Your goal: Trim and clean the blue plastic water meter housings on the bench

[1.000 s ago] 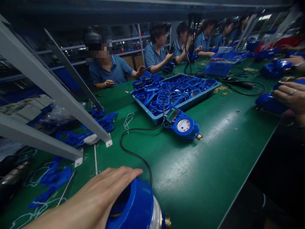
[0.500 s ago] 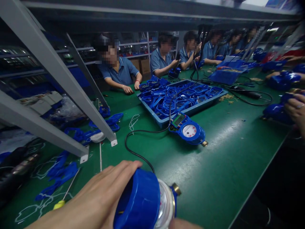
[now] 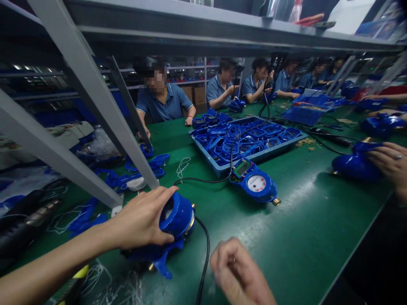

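My left hand (image 3: 143,218) is wrapped round a blue water meter (image 3: 178,218), thumb on the near side and fingers over the top. The meter is tilted at the bench, with brass fittings and a blue bracket-like part showing below it. My right hand (image 3: 240,271), slightly blurred, hovers apart from the meter at the lower middle. Its fingers are curled in; whether anything is between them is hidden. Between my hands runs a black cable (image 3: 205,254). Farther off, another blue water meter (image 3: 256,182) lies face up, showing a white dial and a small display.
A blue tray (image 3: 219,169) full of blue plastic frames stands beyond. Grey shelf posts (image 3: 95,106) rise at left, near blue parts, white strings and a yellow-handled tool (image 3: 81,271). A co-worker's hand (image 3: 389,159) holds a blue meter (image 3: 356,163) at right. Other co-workers sit opposite.
My left hand has carried the water meter left and farther from me. My right hand has come away from it. At right, a co-worker's meter has shifted left.
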